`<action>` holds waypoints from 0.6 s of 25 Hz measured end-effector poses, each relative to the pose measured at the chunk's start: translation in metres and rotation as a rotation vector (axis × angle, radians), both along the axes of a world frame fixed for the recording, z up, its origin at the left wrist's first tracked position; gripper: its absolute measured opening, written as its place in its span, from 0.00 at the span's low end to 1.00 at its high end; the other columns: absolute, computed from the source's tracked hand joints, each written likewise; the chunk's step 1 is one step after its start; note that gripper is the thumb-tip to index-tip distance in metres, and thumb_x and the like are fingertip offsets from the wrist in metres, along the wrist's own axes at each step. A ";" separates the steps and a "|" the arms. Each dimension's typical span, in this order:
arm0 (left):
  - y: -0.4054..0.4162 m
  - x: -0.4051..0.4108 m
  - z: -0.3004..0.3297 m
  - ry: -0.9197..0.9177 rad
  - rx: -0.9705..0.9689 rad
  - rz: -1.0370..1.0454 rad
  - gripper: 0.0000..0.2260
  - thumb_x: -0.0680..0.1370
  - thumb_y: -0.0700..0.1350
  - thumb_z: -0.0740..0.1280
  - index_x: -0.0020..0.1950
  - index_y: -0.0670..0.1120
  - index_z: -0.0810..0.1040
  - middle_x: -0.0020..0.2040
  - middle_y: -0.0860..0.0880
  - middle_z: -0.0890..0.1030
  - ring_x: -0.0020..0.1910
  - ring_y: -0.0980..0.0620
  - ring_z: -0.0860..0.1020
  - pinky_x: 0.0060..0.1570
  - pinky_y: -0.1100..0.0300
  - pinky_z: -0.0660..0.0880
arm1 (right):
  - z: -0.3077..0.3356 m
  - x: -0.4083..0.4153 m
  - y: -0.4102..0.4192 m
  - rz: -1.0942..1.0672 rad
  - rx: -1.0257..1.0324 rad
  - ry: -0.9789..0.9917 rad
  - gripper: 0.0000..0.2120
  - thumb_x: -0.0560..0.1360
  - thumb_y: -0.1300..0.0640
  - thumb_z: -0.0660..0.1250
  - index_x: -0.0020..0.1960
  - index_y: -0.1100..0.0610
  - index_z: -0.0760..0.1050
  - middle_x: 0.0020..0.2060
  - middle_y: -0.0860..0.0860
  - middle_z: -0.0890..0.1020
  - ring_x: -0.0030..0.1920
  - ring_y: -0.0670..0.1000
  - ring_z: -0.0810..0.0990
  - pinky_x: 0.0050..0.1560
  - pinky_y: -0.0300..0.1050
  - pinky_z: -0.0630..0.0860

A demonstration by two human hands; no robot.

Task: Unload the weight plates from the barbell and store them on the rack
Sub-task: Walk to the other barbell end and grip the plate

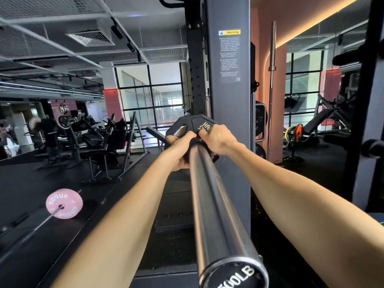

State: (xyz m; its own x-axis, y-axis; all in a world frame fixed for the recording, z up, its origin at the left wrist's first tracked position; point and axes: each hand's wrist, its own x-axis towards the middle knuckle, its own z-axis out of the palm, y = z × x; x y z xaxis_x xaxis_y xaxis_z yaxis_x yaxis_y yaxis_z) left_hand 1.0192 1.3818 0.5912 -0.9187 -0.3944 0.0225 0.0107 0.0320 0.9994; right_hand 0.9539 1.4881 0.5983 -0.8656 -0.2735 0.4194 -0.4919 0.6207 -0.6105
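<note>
Far to our left a pink plate [64,203] sits on the end of another bar [27,233] that lies low over the dark floor [116,204], well apart from us. Behind it stand black benches and machines [99,146] in front of a tall grid of windows [149,94]. Moving toward the middle, our left hand [180,153] reaches forward along the left side of the barbell sleeve [212,204], its fingers curled over the black collar [197,141] at the point where the sleeve meets the plate; the thumb side is hidden, so we cannot tell how firmly it grips. The black weight plate [188,126] is still on the barbell, at the far inner end of the sleeve, standing upright with a grip hole showing near its upper left edge and white lettering partly covered. The sleeve runs from that plate straight back toward us, and its round end cap [233,274] fills the bottom of the view. Our right hand [218,140] is closed over the top and right of the same collar, fingers pressed against the face of the plate. Just behind the plate rises the grey upright of the rack [228,104], with a warning label [229,56] high on it. To the right of the upright, more black plates [259,121] hang on the rack's pegs, and a spare bar [271,90] stands upright against the salmon wall. Farther right, a mirror [324,96] shows a bench and coloured plates [295,133].
</note>
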 end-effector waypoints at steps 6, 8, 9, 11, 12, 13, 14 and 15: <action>0.003 0.000 0.002 0.061 -0.011 0.071 0.18 0.75 0.49 0.68 0.48 0.47 0.57 0.28 0.49 0.66 0.13 0.58 0.69 0.14 0.68 0.65 | -0.006 0.003 0.004 0.006 -0.140 -0.042 0.19 0.76 0.49 0.58 0.30 0.60 0.69 0.29 0.58 0.77 0.25 0.57 0.75 0.31 0.44 0.74; 0.004 0.003 0.001 0.059 0.027 0.033 0.16 0.77 0.49 0.67 0.44 0.48 0.58 0.30 0.49 0.68 0.18 0.56 0.72 0.14 0.68 0.66 | -0.015 0.003 0.008 -0.001 -0.270 -0.085 0.20 0.76 0.53 0.56 0.28 0.61 0.69 0.23 0.57 0.75 0.21 0.56 0.71 0.23 0.38 0.69; 0.000 0.003 -0.003 0.048 0.057 0.035 0.14 0.77 0.49 0.66 0.43 0.49 0.60 0.31 0.49 0.70 0.23 0.55 0.73 0.15 0.67 0.68 | -0.020 0.008 0.013 -0.003 -0.366 -0.125 0.20 0.76 0.55 0.55 0.28 0.61 0.68 0.20 0.55 0.73 0.20 0.54 0.68 0.20 0.34 0.65; -0.002 0.003 -0.008 -0.015 0.164 -0.015 0.10 0.77 0.51 0.66 0.48 0.48 0.68 0.32 0.47 0.76 0.30 0.51 0.76 0.25 0.63 0.78 | -0.019 0.015 0.020 0.003 -0.373 -0.137 0.21 0.77 0.56 0.53 0.27 0.61 0.67 0.14 0.51 0.70 0.17 0.52 0.66 0.18 0.33 0.61; -0.002 0.005 -0.009 -0.047 0.211 -0.068 0.11 0.77 0.52 0.66 0.50 0.45 0.71 0.31 0.46 0.78 0.32 0.50 0.78 0.35 0.60 0.82 | -0.015 0.015 0.022 0.020 -0.303 -0.147 0.22 0.77 0.56 0.52 0.26 0.61 0.67 0.13 0.51 0.69 0.15 0.50 0.66 0.18 0.34 0.62; -0.003 0.005 -0.011 -0.065 0.201 -0.102 0.12 0.77 0.52 0.66 0.49 0.43 0.73 0.29 0.46 0.79 0.31 0.50 0.80 0.41 0.59 0.82 | -0.008 0.017 0.023 0.034 -0.223 -0.162 0.23 0.77 0.56 0.52 0.26 0.62 0.69 0.13 0.51 0.70 0.13 0.49 0.66 0.19 0.35 0.64; -0.003 0.005 -0.011 -0.066 0.203 -0.120 0.13 0.77 0.51 0.65 0.50 0.41 0.73 0.27 0.46 0.79 0.30 0.51 0.80 0.41 0.59 0.82 | -0.001 0.018 0.023 0.029 -0.172 -0.182 0.23 0.78 0.55 0.53 0.27 0.62 0.70 0.14 0.52 0.72 0.13 0.49 0.67 0.20 0.35 0.65; -0.004 0.007 -0.012 -0.062 0.190 -0.123 0.13 0.77 0.51 0.66 0.52 0.41 0.74 0.27 0.46 0.79 0.29 0.51 0.80 0.37 0.58 0.83 | 0.002 0.020 0.023 0.022 -0.131 -0.205 0.22 0.78 0.54 0.53 0.29 0.62 0.72 0.16 0.52 0.74 0.14 0.49 0.68 0.20 0.36 0.66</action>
State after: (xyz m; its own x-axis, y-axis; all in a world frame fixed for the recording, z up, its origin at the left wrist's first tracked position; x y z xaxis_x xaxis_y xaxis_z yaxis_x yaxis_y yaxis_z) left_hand 1.0267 1.3780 0.5794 -0.9574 -0.2712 -0.0996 -0.0589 -0.1542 0.9863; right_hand 0.9740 1.5109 0.6001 -0.9306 -0.2481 0.2691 -0.3624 0.5200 -0.7735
